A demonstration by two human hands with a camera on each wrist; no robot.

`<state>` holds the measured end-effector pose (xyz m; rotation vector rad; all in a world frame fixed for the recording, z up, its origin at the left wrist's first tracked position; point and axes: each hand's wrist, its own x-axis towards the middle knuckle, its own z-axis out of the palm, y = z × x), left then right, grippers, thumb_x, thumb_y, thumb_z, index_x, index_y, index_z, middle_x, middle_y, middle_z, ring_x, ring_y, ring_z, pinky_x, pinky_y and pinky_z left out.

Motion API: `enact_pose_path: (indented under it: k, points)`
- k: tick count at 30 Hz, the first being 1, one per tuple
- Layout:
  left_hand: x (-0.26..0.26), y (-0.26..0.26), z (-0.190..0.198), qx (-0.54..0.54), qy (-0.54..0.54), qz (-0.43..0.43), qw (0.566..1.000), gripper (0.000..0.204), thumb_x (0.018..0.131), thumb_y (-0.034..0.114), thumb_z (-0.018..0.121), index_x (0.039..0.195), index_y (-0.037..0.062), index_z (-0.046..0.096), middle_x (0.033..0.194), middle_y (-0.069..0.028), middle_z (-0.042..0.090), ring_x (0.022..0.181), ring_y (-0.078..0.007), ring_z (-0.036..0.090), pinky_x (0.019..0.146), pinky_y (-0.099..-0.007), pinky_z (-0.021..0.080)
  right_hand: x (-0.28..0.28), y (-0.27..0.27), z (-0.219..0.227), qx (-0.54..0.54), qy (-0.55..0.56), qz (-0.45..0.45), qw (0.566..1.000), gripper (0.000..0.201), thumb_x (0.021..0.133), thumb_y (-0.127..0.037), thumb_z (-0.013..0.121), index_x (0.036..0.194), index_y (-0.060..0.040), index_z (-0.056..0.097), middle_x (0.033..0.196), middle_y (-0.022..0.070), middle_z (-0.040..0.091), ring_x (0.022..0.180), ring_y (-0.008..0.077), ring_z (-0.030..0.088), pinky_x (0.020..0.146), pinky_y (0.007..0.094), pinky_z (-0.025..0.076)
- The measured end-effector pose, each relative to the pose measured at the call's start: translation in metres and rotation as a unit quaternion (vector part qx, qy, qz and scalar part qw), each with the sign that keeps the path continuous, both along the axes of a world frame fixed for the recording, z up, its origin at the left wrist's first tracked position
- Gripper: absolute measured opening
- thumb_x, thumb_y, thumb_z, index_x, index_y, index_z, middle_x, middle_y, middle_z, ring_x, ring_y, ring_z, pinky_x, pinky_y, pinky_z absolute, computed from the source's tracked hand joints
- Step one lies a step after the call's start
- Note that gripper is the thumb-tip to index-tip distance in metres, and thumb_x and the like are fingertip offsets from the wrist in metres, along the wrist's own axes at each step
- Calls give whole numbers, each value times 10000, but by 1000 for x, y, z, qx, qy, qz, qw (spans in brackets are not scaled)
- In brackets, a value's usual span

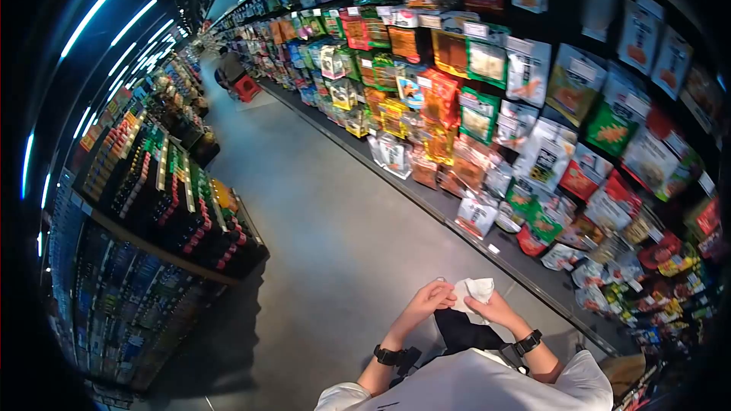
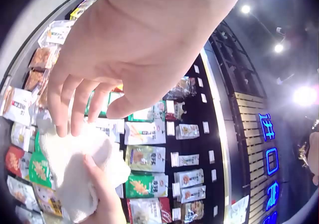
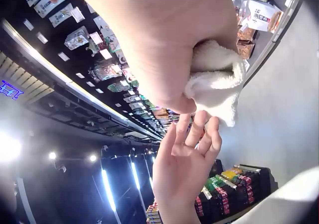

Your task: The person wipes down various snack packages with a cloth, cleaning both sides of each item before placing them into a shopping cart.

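Observation:
A white cloth (image 1: 478,289) is bunched in my right hand (image 1: 496,310), which grips it between thumb and fingers. Beside it, my left hand (image 1: 428,303) is held palm up with its fingers bent loosely. In the right wrist view the cloth (image 3: 215,82) hangs folded from the right hand (image 3: 169,50), close above the fingertips of the left hand (image 3: 182,171). The left wrist view has the left hand (image 2: 129,50) over the cloth (image 2: 79,159), its fingertips at the cloth's upper edge; the right thumb lies on the cloth.
Hanging snack packets (image 1: 533,152) fill the long shelf on the right. A shelf of bottles (image 1: 164,198) stands on the left, with the grey aisle floor (image 1: 304,205) between. Farther down the aisle, a person (image 1: 230,66) is beside a red stool (image 1: 246,88).

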<state>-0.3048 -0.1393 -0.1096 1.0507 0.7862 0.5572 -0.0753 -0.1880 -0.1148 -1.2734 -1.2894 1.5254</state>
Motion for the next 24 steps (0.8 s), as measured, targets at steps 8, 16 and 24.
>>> enact_pose_path:
  k: [8, 16, 24]
  points:
    - [-59, 202, 1, -21, 69, 71, 995, 264, 1037, 245, 557, 1199, 46, 616, 1074, -71, 697, 1013, -137, 662, 901, -293, 518, -19, 210, -44, 56, -33, -43, 997, 318, 941, -165, 673, 1216, -14, 619, 1068, 26, 683, 991, 126, 624, 884, 304, 501]
    - [-134, 368, 34, 57, 53, 224, 972, 206, 987, 163, 633, 1097, -7, 667, 1023, -83, 723, 952, -148, 684, 874, -288, 534, -79, 396, -33, 118, -26, -100, 988, 269, 924, -146, 666, 1130, 27, 662, 1072, 126, 717, 1003, 194, 675, 904, 332, 512]
    - [-238, 504, 30, 14, 57, 345, 937, 296, 1045, 242, 516, 1073, -14, 660, 1010, -124, 717, 950, -202, 708, 864, -298, 548, -162, 540, -17, 66, -112, -39, 991, 336, 912, -213, 683, 1182, -14, 662, 1048, 124, 726, 977, 187, 683, 852, 353, 526]
